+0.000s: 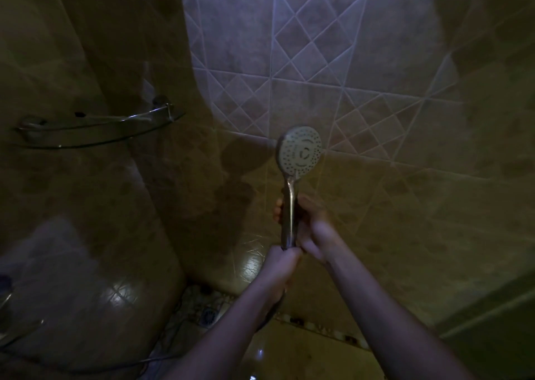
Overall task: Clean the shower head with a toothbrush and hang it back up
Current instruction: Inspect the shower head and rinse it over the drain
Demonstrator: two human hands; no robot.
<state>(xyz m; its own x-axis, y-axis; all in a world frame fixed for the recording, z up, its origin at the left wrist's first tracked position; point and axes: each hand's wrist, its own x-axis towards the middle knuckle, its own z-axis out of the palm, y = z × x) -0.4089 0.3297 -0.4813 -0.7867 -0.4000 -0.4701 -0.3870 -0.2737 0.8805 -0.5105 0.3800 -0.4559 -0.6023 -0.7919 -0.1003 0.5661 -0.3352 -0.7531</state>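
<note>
The chrome shower head [300, 151] stands upright in front of the tiled wall, its round pale spray face with many small nozzles turned toward me. My right hand [311, 225] is wrapped around the middle of its handle [289, 214]. My left hand [279, 266] is closed around the bottom end of the handle, where the hose [269, 316] joins and drops away below my wrist. No toothbrush shows in the dim view.
A curved glass corner shelf with a metal rail [95, 124] hangs on the left wall. A floor drain [207, 316] lies below in the corner. A tap fitting [5, 295] sits at the far left edge. Patterned tiles cover the wall ahead.
</note>
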